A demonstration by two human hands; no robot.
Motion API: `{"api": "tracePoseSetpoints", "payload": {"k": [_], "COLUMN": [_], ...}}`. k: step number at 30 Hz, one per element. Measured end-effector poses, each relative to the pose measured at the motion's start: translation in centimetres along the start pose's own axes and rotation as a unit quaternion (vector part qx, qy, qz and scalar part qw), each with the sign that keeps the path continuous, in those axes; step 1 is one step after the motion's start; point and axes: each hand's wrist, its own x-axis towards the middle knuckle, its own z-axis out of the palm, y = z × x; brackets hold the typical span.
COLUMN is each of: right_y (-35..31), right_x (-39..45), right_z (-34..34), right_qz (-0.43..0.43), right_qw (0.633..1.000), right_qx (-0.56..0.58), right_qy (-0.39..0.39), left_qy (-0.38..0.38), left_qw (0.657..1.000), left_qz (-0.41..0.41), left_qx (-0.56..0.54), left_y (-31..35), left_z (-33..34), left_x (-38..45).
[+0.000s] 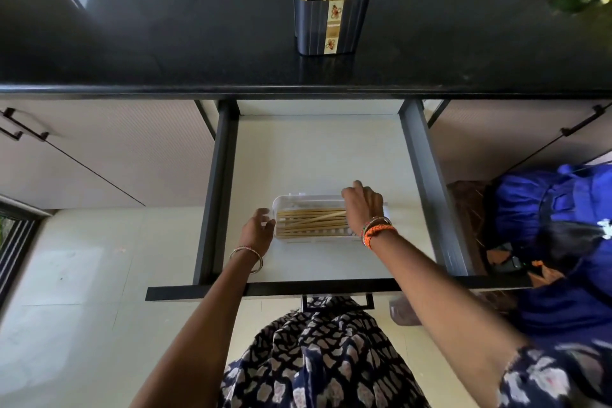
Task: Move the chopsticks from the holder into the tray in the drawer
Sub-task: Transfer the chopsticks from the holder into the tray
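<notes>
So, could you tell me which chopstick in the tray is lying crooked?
The top chopstick, beside the right hand: it slants across the tray, while the others lie parallel.

Single head-worn wide-angle view, looking steeply down and forward from above the person's chest. Open drawer [318, 156] sits centre frame, near; black countertop [165, 26] fills the upper band, farther off. Floor shows bottom left, edges bent by the lens; no second view.
</notes>
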Motion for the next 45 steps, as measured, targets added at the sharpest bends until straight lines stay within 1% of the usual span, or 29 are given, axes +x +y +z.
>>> {"api": "tracePoseSetpoints", "payload": {"k": [1,3,6,8,13,17,23,29,33,37,39,41,45], "right_y": [0.0,0.2,0.6,0.9,2.0,1.2,0.7,1.4,1.2,1.2,1.1,0.7,0.3], "right_x": [0.2,0.4,0.4,0.2,-0.9,-0.7,0.3,0.6,0.6,0.9,1.3,2.1,4.9], "right_z": [-0.1,-0.2,0.1,0.4,1.3,1.8,2.9,3.9,3.7,2.9,1.7,-0.8,-8.3], "right_qz": [-0.033,-0.063,-0.096,-0.103,-0.081,-0.075,-0.092,-0.088,-0.088,-0.092,-0.089,-0.091,-0.087], "right_qw": [0.998,0.989,0.983,0.982,0.993,0.996,0.992,0.991,0.992,0.991,0.991,0.989,0.975], "right_qx": [-0.054,-0.119,-0.152,-0.157,-0.085,-0.042,-0.045,-0.012,-0.001,0.034,0.069,0.111,0.194], "right_qy": [-0.027,-0.056,-0.043,-0.025,0.004,-0.021,-0.074,-0.095,-0.095,-0.095,-0.074,-0.029,0.067], "left_qy": [0.002,0.004,0.007,0.008,-0.004,0.000,0.002,0.002,0.009,0.022,0.041,0.055,0.067], "left_qw": [1.000,1.000,1.000,1.000,0.999,0.999,0.999,0.999,0.999,0.999,0.998,0.996,0.987], "left_qz": [-0.002,-0.004,-0.006,-0.011,-0.023,-0.025,-0.033,-0.027,-0.019,-0.014,0.014,0.046,0.101], "left_qx": [-0.005,-0.011,-0.011,-0.019,-0.038,-0.039,-0.043,-0.044,-0.040,-0.047,-0.048,-0.053,-0.105], "left_y": [0.0,-0.1,-0.2,-0.3,-0.2,-0.1,-0.2,-0.2,-0.3,0.2,0.9,2.5,8.6], "left_z": [-0.1,-0.1,-0.1,-0.1,-0.2,-0.2,-0.4,-0.4,-0.3,-0.5,-1.0,-2.0,-4.5], "left_x": [0.0,0.0,0.0,0.1,0.1,0.2,0.1,0.1,0.1,0.0,0.0,0.5,3.3]}}
